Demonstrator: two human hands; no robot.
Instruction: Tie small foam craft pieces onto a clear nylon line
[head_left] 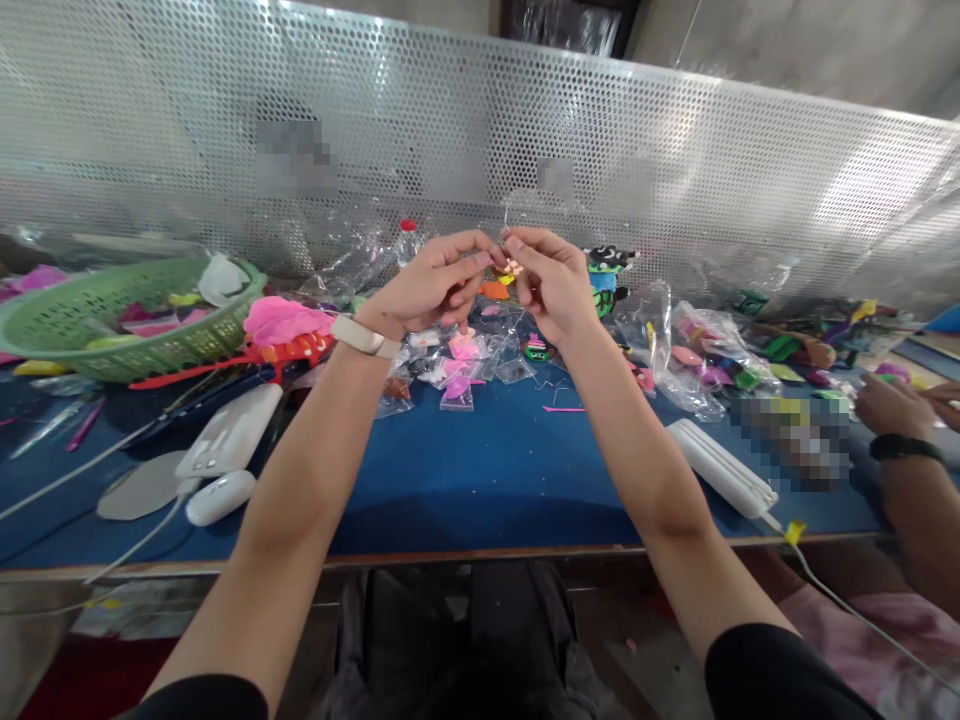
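Both my arms stretch out over the blue table. My left hand, with a pale wristband, and my right hand meet above the far middle of the table. Their fingertips pinch together on a small pale orange piece. Just below the hands lie several small clear bags with pink and purple bits and an orange piece. A black, blue and green figure stands right behind my right hand.
A green basket sits far left beside pink and red toys. White devices and a cable lie front left, a white bar front right. Another person's hand rests at the right edge. A perforated metal screen walls the back.
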